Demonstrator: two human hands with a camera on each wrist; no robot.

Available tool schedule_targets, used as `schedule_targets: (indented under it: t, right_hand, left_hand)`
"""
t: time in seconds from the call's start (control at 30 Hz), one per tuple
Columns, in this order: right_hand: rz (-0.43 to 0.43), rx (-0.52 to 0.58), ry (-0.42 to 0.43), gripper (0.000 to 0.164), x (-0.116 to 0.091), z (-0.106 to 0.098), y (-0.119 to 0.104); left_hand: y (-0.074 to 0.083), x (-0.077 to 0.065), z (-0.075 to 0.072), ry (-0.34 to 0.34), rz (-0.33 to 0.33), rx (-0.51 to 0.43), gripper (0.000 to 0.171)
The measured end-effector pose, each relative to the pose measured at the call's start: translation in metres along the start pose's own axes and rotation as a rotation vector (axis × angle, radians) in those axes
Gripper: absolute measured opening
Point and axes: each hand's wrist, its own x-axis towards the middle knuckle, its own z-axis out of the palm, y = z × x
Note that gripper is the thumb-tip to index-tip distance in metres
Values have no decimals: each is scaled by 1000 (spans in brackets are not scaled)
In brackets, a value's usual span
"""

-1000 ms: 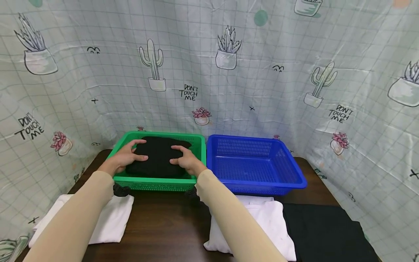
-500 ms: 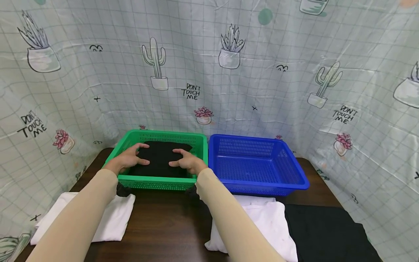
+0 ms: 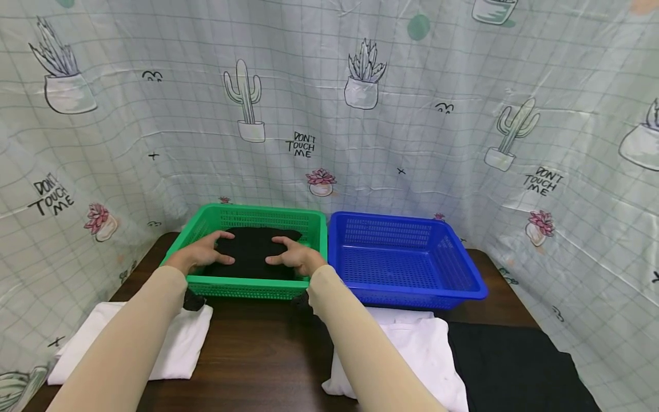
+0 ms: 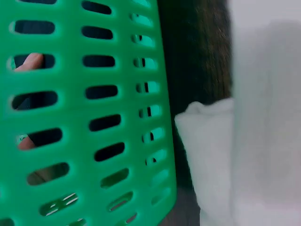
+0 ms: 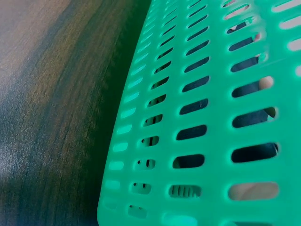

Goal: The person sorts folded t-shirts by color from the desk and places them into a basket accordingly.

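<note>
In the head view a folded black cloth (image 3: 254, 246) lies inside the green basket (image 3: 257, 214) at the back left. My left hand (image 3: 198, 250) reaches over the basket's front left side, its thumb and forefinger spread across the cloth's left part. Opposite it, my right hand (image 3: 298, 256) rests on the cloth's right part with thumb and forefinger likewise apart. The other fingers are hidden in the head view. Both wrist views look at the outside of the green basket's wall (image 4: 70, 101), where bits of fingers and dark cloth show through the slots.
A blue basket (image 3: 393, 266) stands right beside the green one. White folded cloth (image 3: 175, 355) lies front left, and more white cloth (image 3: 417, 343) lies front right. Black cloth (image 3: 515, 360) is spread at the far right on the dark wooden table (image 3: 252, 355). A printed curtain (image 3: 329, 86) hangs behind.
The black cloth has sunk lower in the green basket, and both hands have moved down slightly with it. The head view has shifted a little; the blue basket and other cloths stay put.
</note>
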Motion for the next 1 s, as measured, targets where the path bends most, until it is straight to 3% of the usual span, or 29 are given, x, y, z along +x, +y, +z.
schedule_targets:
  t: [0.7,1.0]
  right_hand:
    - [19,-13,-2,73,-4,-1,0]
    - [15,3,38,70,-5,-1,0]
  left_hand:
    - [6,0,0,-55,-28,141,80]
    - [10,-2,0,-57,-44,142,79]
